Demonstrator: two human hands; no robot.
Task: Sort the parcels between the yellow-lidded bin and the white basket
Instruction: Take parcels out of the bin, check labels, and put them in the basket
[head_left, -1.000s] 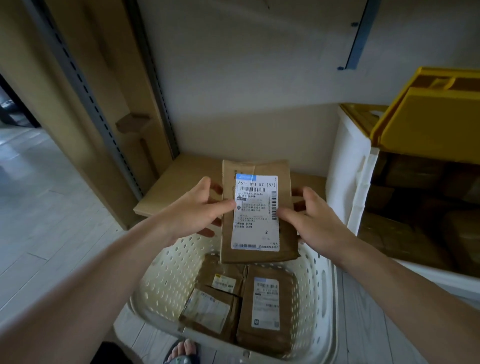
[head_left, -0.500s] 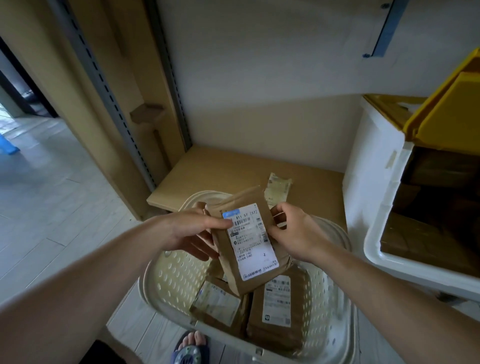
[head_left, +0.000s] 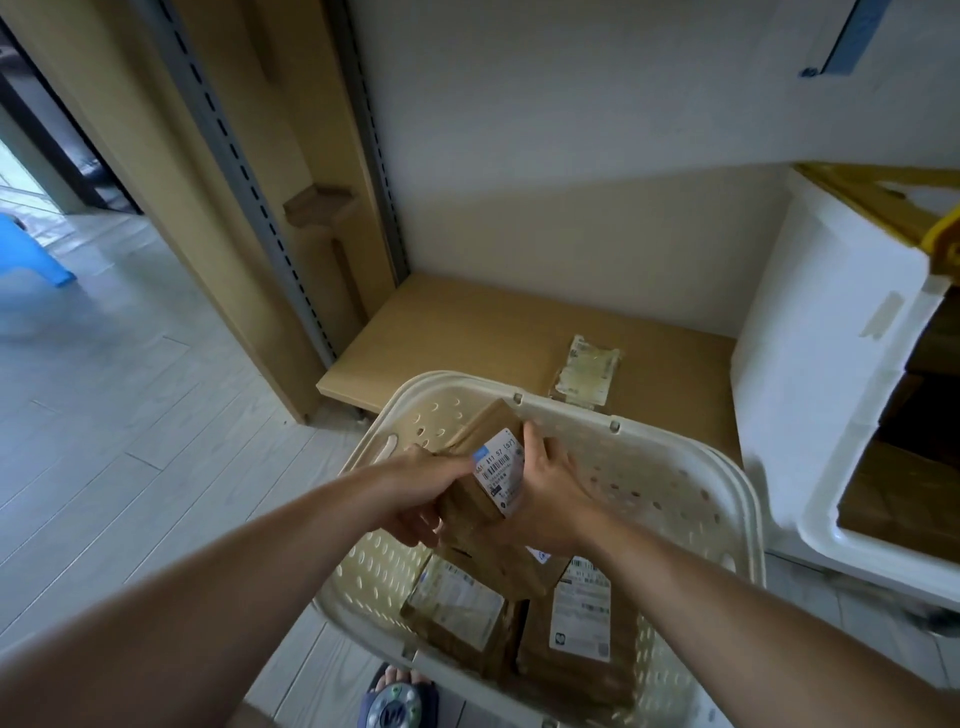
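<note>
two hands hold one brown parcel (head_left: 485, 467) above the white basket (head_left: 691, 457), tilted, its white label facing up and toward the right hand. the left hand (head_left: 415, 493) curls its fingers round the parcel's left edge; the right hand (head_left: 545, 493) grips the right edge, thumb over the label. the parcel's lower end is hidden behind both hands.

inside the basket, at its near end, two more labelled parcels lie flat: one (head_left: 457, 613) on the basket's left side, one (head_left: 579, 634) on its right, with another brown piece partly covered under the hands. the basket's far half and right side show bare perforated wall and floor, so open room lies there.

just beyond the basket's far rim a low wooden shelf (head_left: 467, 332) carries a small pale packet (head_left: 587, 374), near the rim but apart from it. right of the basket, close to its rim, stands the yellow-lidded bin (head_left: 810, 332); its yellow lid and opening are cut off by the picture's right edge, and the brown things inside are too dim to make out. below the basket's near rim a sandalled foot (head_left: 397, 699) shows partly.
</note>
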